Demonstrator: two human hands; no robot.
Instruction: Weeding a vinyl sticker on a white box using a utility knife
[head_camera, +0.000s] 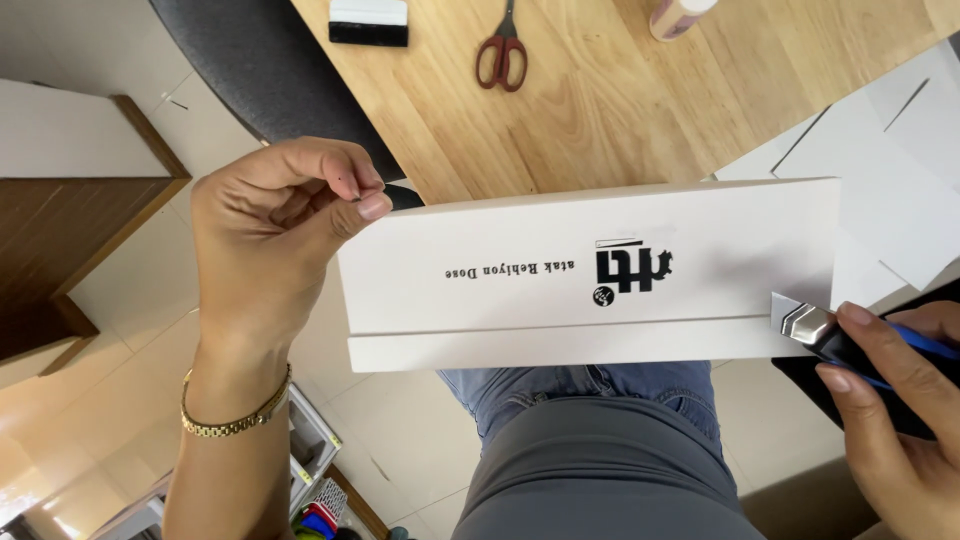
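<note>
Right hand grips a box cutter, its blade maybe touching the white box. Left hand pinches the box's far end, keeping it steady above the wooden table.

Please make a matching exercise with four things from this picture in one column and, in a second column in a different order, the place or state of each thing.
Things:
1. white box
2. utility knife
3. scissors
4. gold bracelet

Places or states:
A. lying on the wooden table, red handles
B. on the left wrist
C. held at one end by the left hand
D. in the right hand, tip against the box's end

Pairs: 1-C, 2-D, 3-A, 4-B
</note>
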